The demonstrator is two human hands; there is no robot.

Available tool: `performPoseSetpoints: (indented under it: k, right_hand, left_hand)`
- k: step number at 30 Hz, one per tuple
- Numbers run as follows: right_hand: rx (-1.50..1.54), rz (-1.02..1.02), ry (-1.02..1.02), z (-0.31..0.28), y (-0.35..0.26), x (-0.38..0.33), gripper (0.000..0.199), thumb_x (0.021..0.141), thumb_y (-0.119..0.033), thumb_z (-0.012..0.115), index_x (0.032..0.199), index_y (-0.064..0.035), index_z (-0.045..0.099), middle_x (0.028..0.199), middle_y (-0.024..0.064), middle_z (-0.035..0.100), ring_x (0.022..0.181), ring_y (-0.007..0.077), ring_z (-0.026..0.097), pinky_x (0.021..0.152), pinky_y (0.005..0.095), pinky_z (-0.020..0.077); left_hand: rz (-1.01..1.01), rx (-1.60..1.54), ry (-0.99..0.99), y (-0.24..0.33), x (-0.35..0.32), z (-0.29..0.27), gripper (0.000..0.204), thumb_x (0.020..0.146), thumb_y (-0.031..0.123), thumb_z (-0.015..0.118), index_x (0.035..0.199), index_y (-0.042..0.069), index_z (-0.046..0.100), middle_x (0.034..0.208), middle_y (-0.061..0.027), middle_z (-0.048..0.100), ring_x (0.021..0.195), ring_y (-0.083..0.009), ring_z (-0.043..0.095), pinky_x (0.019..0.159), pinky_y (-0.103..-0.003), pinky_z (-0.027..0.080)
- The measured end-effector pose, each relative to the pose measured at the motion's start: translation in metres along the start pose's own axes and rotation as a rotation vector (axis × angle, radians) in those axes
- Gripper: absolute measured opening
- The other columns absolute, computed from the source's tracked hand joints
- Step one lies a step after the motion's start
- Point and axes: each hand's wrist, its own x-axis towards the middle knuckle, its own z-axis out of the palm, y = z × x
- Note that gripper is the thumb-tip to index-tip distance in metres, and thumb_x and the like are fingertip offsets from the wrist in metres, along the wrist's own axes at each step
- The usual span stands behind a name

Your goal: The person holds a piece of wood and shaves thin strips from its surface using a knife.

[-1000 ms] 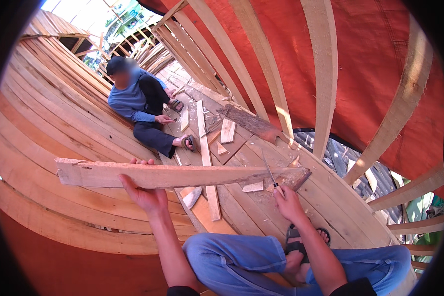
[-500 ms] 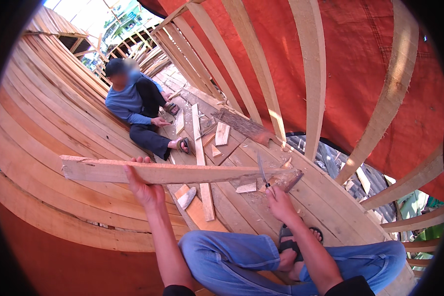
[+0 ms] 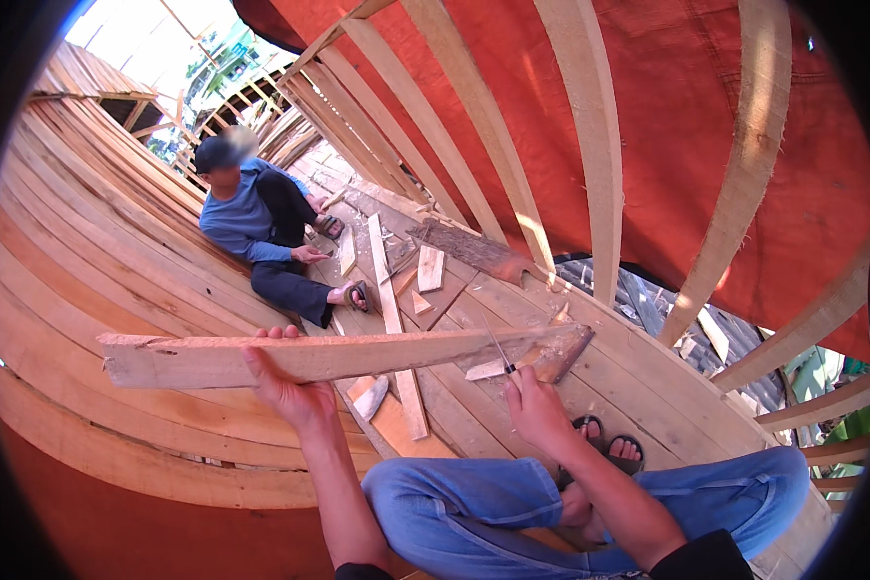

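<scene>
A long pale wooden board [image 3: 184, 362] lies across the view in front of me, tapering toward its right end. My left hand [image 3: 295, 382] is closed around it from below, left of its middle, with the thumb on the near face. The narrow right end meets a chunk of brown wood [image 3: 561, 356] on the deck; whether it rests on it I cannot tell. My right hand [image 3: 535, 411] grips the dark handle of a knife [image 3: 498, 340]. Its thin blade points up and left, across or right beside the board's tapered end.
Another person [image 3: 246, 217] in a blue top sits on the deck ahead on the left. Wood offcuts and a long thin strip [image 3: 389, 324] lie scattered over the plank deck [image 3: 648, 411]. Curved timber ribs [image 3: 590, 145] rise at right before a red tarp [image 3: 677, 126]; a planked wall [image 3: 116, 280] curves at left.
The knife has moved slightly left and its blade leans further left. The board's left end sits a little lower and further left. The whole view has also shifted slightly.
</scene>
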Motion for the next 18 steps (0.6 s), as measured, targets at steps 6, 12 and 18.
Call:
performPoseSetpoints:
  k: [6,12,18]
  right_hand:
    - [0.007,-0.036,0.008,-0.013,-0.010,-0.001,0.027,0.098,-0.023,0.049,0.103,0.0035,0.046,0.082,0.0305,0.063,0.080,0.0496,0.061,0.070,0.0556,0.0465]
    - [0.034,0.012,-0.018,-0.007,-0.014,-0.001,0.028,0.098,-0.024,0.049,0.105,0.0030,0.047,0.083,0.0308,0.063,0.082,0.0495,0.061,0.072,0.0559,0.0461]
    - [0.022,-0.002,-0.074,0.003,-0.003,0.001,0.028,0.098,-0.024,0.050,0.105,0.0022,0.047,0.082,0.0302,0.063,0.082,0.0489,0.061,0.071,0.0542,0.0465]
  left_hand:
    - [0.023,0.015,0.043,0.002,-0.009,0.003,0.047,0.092,0.044,0.063,0.113,0.003,0.050,0.103,-0.0070,0.054,0.098,-0.0210,0.056,0.093,-0.034,0.048]
    - [0.055,0.008,0.072,-0.006,-0.008,-0.006,0.049,0.092,0.044,0.063,0.112,0.001,0.051,0.101,-0.0103,0.059,0.095,-0.0228,0.060,0.089,-0.035,0.050]
    - [0.091,-0.035,0.096,-0.002,-0.002,-0.015,0.047,0.093,0.044,0.060,0.111,0.001,0.052,0.098,-0.0101,0.061,0.093,-0.0233,0.061,0.088,-0.035,0.050]
